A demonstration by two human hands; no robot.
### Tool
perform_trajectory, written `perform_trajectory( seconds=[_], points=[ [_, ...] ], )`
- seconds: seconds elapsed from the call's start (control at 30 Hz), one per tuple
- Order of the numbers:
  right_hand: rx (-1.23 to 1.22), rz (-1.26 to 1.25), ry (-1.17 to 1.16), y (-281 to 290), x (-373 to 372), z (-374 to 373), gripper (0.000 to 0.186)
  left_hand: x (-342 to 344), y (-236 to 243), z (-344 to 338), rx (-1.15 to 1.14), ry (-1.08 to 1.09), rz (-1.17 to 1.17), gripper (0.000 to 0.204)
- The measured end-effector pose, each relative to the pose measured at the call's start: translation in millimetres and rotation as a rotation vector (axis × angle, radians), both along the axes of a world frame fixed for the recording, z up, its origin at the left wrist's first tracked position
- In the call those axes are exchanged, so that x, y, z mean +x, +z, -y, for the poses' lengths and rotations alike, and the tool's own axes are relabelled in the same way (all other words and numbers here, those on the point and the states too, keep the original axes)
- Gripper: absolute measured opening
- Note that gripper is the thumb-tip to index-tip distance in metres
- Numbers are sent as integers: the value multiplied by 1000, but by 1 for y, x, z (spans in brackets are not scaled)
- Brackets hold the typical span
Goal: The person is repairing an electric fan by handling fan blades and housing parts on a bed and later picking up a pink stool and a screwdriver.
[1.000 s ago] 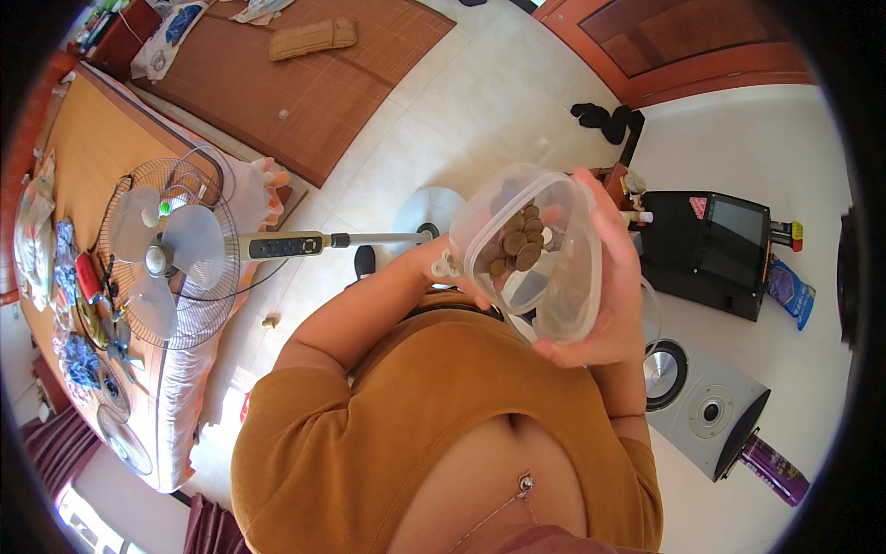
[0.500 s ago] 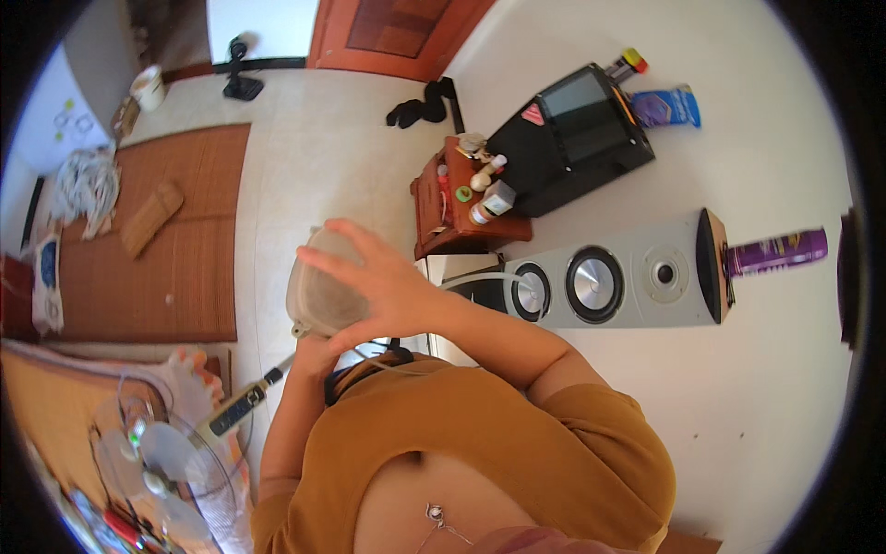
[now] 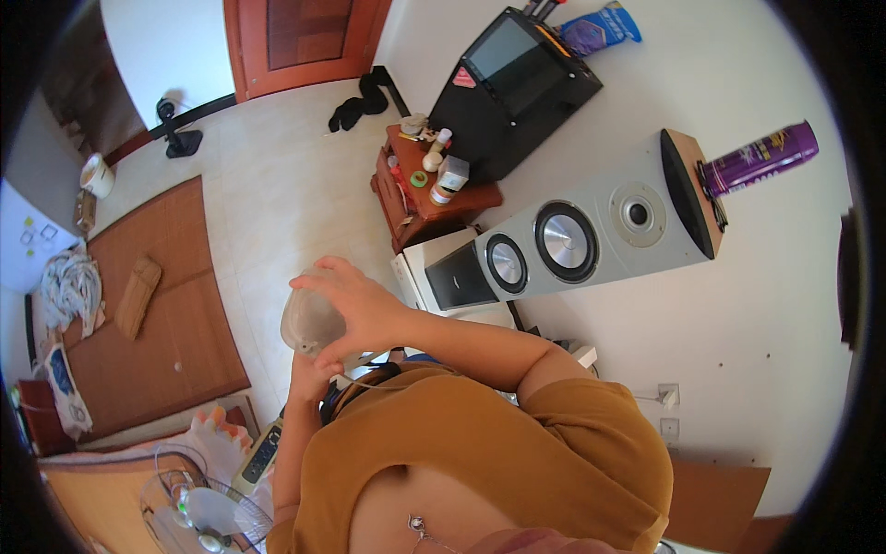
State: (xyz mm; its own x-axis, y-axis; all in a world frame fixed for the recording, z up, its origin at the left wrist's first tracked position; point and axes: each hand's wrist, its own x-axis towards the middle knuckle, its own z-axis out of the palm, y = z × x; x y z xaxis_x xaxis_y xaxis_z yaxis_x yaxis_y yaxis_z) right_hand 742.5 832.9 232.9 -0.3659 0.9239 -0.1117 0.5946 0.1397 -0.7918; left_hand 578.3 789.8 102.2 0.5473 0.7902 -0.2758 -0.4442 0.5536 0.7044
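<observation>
I have a cloudy, translucent container point(image 3: 312, 321) up in front of me, and I judge that this hold calls above all for steadiness. My right hand point(image 3: 365, 309) grips it, fingers spread over the upper edge and thumb low. Even pressure from there should serve better than a hard pinch, which could flex the container, and loose wrists would help to guard it from slipping. My left hand point(image 3: 314, 374) sits below; its fingers are mostly hidden, so I cannot tell how they close.

The container lies at nine o'clock from my right hand, against the palm side, and at twelve o'clock from my left. Beyond it, counting from the container, the woven mat point(image 3: 180, 286) is at nine, the small brown cabinet point(image 3: 478, 196) between one and two, and the fan point(image 3: 210, 510) at seven.
</observation>
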Motion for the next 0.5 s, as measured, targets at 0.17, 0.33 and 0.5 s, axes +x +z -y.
perform_trajectory(
  seconds=[0.17, 0.33, 0.5],
  points=[
    [-4, 94, -7, 0, 7, 0, 89, -2, -29, -2, -8, -74, -133, 91],
    [-13, 24, 8, -10, 24, -4, 87, 6, -13, -7, 6, -66, 49, 77],
    [-508, -368, -125, -41, 60, -6, 63, 5, -2, -5, -3, -93, 107, 77]
  ],
)
